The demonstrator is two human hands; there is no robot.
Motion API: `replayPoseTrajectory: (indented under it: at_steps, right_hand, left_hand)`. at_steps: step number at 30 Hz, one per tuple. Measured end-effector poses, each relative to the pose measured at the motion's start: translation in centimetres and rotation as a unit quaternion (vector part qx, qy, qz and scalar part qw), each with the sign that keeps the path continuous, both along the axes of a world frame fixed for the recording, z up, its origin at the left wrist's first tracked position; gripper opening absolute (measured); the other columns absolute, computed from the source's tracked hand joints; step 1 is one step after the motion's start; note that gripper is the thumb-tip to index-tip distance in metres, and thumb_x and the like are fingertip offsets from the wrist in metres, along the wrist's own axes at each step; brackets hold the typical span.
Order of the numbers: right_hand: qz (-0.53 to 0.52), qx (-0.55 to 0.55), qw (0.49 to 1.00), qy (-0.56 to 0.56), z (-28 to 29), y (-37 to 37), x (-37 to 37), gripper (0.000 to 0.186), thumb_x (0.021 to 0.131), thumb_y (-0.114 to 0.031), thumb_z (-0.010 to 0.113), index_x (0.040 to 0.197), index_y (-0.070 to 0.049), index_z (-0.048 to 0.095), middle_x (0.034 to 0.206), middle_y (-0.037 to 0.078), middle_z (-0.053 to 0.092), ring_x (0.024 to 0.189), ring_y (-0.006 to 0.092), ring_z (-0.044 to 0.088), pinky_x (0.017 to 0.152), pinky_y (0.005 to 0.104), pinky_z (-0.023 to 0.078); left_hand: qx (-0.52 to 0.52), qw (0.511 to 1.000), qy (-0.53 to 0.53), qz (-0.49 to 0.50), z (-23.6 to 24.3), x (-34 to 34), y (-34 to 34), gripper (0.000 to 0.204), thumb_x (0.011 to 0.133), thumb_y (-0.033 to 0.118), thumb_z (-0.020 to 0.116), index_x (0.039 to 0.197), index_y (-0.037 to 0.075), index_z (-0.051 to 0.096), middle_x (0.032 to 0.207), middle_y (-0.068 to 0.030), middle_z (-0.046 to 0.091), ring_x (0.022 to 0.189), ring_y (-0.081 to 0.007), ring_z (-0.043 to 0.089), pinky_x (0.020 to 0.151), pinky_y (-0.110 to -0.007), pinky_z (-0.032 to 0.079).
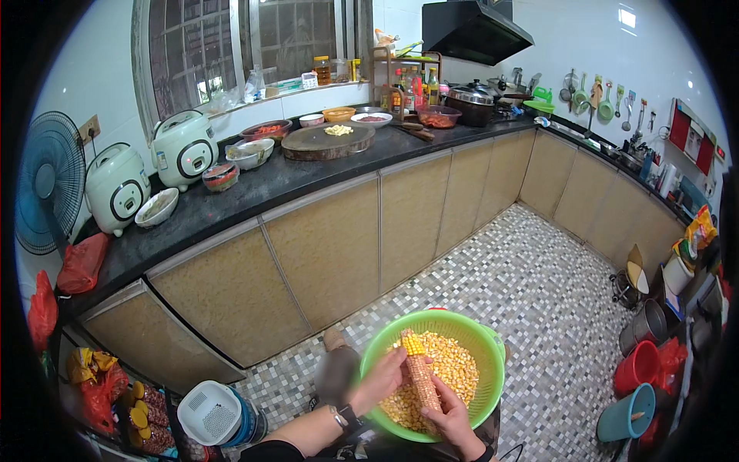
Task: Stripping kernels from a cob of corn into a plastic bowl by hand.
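Note:
A corn cob (pixel 423 379) is held tilted over a green colander (pixel 493 362). Most of the cob is stripped bare, with yellow kernels left at its far end. My left hand (pixel 381 380) closes on its left side near those kernels, some fingers hidden behind the cob. Around the near end, my right hand (pixel 453 420) grips it with the thumb on top. Loose corn kernels (pixel 459 369) lie in the colander beneath both hands. A dark band circles each wrist.
A white basket (pixel 209 413) stands left of my left forearm. Along the wall runs a black counter (pixel 231 192) with rice cookers (pixel 185 150) and a round chopping board (pixel 327 143). Buckets, including a red one (pixel 636 368) and a blue one (pixel 627 413), stand at the right.

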State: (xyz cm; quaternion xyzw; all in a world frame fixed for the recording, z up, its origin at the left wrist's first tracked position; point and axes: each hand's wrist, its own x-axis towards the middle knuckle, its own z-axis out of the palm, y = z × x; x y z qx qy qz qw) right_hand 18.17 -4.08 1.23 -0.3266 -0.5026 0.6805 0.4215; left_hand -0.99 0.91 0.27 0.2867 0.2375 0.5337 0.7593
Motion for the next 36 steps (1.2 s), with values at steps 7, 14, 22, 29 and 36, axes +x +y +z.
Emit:
replayPoseTrajectory:
  at_steps: [7, 14, 22, 29, 36]
  right_hand:
    - [0.004, -0.057, 0.998, 0.015, -0.1, -0.3, 0.7, 0.072, 0.08, -0.001, 0.067, 0.142, 0.003, 0.03, 0.137, 0.012, 0.042, 0.124, 0.0194, 0.044, 0.103, 0.0323, 0.035]
    - [0.018, -0.025, 0.999, -0.016, 0.4, 0.6, 0.0, 0.072, 0.082, -0.004, 0.066, 0.142, 0.002, 0.029, 0.137, 0.011, 0.042, 0.124, 0.0179, 0.043, 0.103, 0.0309, 0.034]
    - [0.007, -0.044, 0.999, 0.022, 0.6, 0.6, 0.0, 0.069, 0.084, 0.0, 0.063, 0.144, 0.0, 0.028, 0.136, 0.01, 0.043, 0.121, 0.0153, 0.045, 0.101, 0.029, 0.036]
    - [0.006, -0.06, 0.998, 0.022, 0.7, 0.2, 0.2, 0.072, 0.08, 0.001, 0.064, 0.143, 0.001, 0.029, 0.139, 0.01, 0.041, 0.124, 0.0162, 0.043, 0.103, 0.0297, 0.034]
    - [0.012, -0.044, 0.999, -0.002, 0.4, 0.2, 0.0, 0.074, 0.077, 0.003, 0.066, 0.142, 0.002, 0.03, 0.14, 0.01, 0.04, 0.127, 0.0168, 0.04, 0.107, 0.0308, 0.03]
  left_hand:
    - [-0.019, 1.0, 0.004, 0.0, -0.4, 0.1, -0.1, 0.048, 0.097, 0.036, 0.046, 0.13, 0.002, 0.038, 0.124, -0.0172, 0.054, 0.108, -0.0243, 0.058, 0.091, -0.042, 0.05]
    - [-0.015, 0.999, 0.026, 0.017, -1.0, -0.8, 0.7, 0.044, 0.097, 0.031, 0.047, 0.13, 0.002, 0.038, 0.122, -0.0189, 0.055, 0.104, -0.0295, 0.06, 0.086, -0.045, 0.053]
    - [0.001, 1.0, 0.025, 0.003, 0.5, -0.3, 0.8, 0.048, 0.096, 0.03, 0.047, 0.133, 0.002, 0.034, 0.124, -0.021, 0.053, 0.112, -0.0314, 0.056, 0.089, -0.048, 0.051]
    - [0.014, 0.999, -0.035, 0.005, 0.7, -0.3, 0.3, 0.047, 0.098, 0.031, 0.042, 0.135, 0.004, 0.034, 0.124, -0.0217, 0.053, 0.113, -0.0322, 0.055, 0.096, -0.045, 0.046]
    - [-0.03, 0.999, -0.027, 0.031, -0.3, -0.5, 0.6, 0.05, 0.098, 0.038, 0.043, 0.133, 0.002, 0.036, 0.118, -0.0213, 0.056, 0.11, -0.0311, 0.057, 0.095, -0.044, 0.047]
